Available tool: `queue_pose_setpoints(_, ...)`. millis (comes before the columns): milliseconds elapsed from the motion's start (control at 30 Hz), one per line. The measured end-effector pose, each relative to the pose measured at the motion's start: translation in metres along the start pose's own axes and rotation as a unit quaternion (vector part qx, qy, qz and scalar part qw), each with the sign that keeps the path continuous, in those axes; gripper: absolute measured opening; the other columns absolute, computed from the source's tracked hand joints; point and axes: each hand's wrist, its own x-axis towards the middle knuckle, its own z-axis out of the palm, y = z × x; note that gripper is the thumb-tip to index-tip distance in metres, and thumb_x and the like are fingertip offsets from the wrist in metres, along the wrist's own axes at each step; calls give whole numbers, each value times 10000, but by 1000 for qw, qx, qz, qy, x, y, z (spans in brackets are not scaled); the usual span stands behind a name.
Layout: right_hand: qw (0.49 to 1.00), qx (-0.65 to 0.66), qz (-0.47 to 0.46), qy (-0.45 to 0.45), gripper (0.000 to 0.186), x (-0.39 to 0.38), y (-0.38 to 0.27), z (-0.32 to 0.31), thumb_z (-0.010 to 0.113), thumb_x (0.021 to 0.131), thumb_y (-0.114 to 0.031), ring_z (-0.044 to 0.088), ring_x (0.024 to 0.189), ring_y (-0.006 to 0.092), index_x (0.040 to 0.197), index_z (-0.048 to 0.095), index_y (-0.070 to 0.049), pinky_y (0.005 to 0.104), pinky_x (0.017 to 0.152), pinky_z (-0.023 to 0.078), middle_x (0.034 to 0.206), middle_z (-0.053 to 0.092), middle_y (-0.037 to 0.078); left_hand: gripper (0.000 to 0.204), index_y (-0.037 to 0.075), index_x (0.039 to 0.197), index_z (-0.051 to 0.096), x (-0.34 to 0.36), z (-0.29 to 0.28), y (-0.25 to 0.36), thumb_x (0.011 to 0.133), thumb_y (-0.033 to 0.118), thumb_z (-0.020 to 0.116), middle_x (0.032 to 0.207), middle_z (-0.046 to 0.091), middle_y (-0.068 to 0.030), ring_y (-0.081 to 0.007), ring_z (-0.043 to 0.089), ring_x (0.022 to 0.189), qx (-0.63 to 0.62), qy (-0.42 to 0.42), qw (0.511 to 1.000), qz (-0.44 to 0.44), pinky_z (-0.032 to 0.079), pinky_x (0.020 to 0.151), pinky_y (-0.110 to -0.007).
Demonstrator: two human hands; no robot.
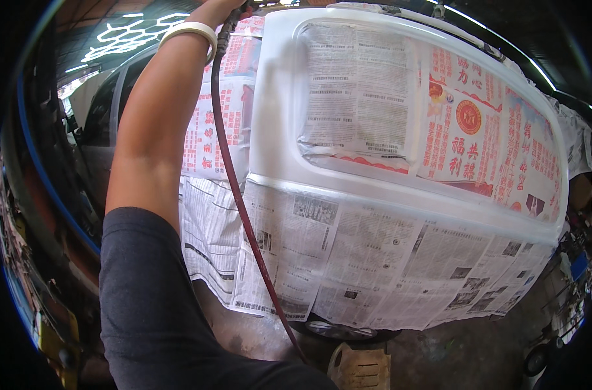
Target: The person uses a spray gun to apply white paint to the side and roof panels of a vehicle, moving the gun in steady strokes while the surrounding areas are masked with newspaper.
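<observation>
Fingers of the left hand (221, 8) are gripping something cropped at the top edge (apparently a spray tool), its red hose (234, 175) dropping straight down beside the white panel (273, 97).

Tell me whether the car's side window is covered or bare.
Covered: newspaper sheets are taped across the window opening inside the white body panel.

The car body (273, 110) is seen as smooth, shiny white paint over metal. Thin, matt newspaper (374, 253) is spread over its lower part and its windows. The hose (234, 188) looks like smooth dark red rubber. A smooth white plastic bangle (190, 30) is worn on the wrist. The sleeve (149, 305) is made of soft, dull grey cloth.
</observation>
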Motion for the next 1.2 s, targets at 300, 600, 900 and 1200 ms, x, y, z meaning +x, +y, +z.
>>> queue_pose_setpoints(300, 998, -59, -37, -6, 522, 9, 48, 28, 462, 1004, -430, 549, 1232, 439, 1321, 580, -31, 492, 1042, 437, 1327, 590, 249, 310, -37, 1062, 598, 36, -25, -22, 981, 258, 550, 884, 639, -148, -174, 643, 660, -10, 9, 999, -31, 614, 594, -261)
queue_pose_setpoints(600, 999, 19, 6, 41, 482, 13, -3, 2, 473, 1002, -402, 576, 1164, 457, 1265, 602, -19, 508, 983, 461, 1239, 614, 271, 374, -66, 1064, 618, 47, 10, -14, 960, 292, 590, 822, 629, -145, -203, 628, 604, 23, 65, 996, -63, 575, 512, -320)
queue_pose_setpoints(900, 998, 39, 21, 52, 445, -4, 0, -8, 483, 1001, -374, 602, 1097, 474, 1209, 625, -8, 524, 924, 484, 1152, 639, 293, 271, 20, 931, 655, 50, 24, 16, 947, 283, 589, 736, 640, -60, -129, 588, 589, 68, -52, 996, -27, 491, 500, -261)
queue_pose_setpoints(1200, 994, 65, 30, 79, 428, -9, 13, -6, 498, 994, -366, 615, 1056, 488, 1180, 641, -8, 536, 887, 497, 1103, 652, 308, 236, 91, 749, 742, 17, 91, 93, 821, 312, 782, 637, 620, -47, -172, 522, 502, 46, -135, 987, 72, 389, 449, -335)
